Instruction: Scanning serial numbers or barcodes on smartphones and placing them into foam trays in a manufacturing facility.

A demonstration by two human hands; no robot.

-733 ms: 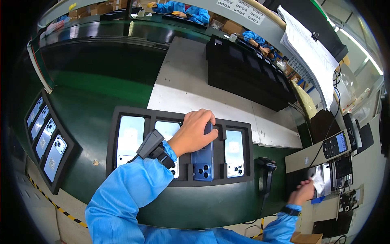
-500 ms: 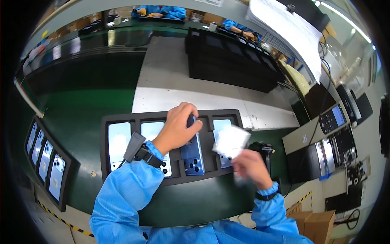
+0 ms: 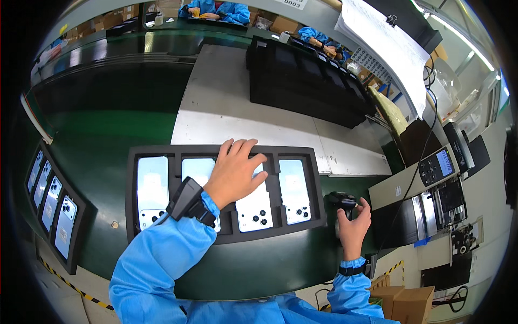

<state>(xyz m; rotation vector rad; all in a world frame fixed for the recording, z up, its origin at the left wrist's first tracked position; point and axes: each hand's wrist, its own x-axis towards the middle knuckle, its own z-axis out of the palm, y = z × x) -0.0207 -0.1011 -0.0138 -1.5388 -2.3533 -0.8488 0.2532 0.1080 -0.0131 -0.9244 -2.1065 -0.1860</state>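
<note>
A black foam tray [image 3: 129, 186] lies before me with several phones in its slots, camera ends toward me. My left hand [image 3: 234, 175] rests over its middle, fingers spread, at the upper part of the third phone [image 3: 253, 213], whose back looks white. Partly under that hand and wrist is the second phone [image 3: 197, 170]. To its left lies a pale phone [image 3: 152, 183], and in the right slot another pale phone [image 3: 294, 189]. Beside the tray, my right hand [image 3: 353, 229] is at a black handheld scanner [image 3: 341, 200], thumb and fingers apart; no closed grip shows.
Another foam tray of phones [image 3: 65, 216] stands at the left. Stacked black trays [image 3: 302, 86] sit on the pale board behind. A label printer [image 3: 415, 200] is at the right, with a cable hanging before it. Co-workers in blue sleeves [image 3: 226, 13] sit across the bench.
My right hand has moved right to the scanner; the white sheet it held is no longer in it. The third phone's back went from dark blue to white-looking. My left hand's fingers spread wider.
</note>
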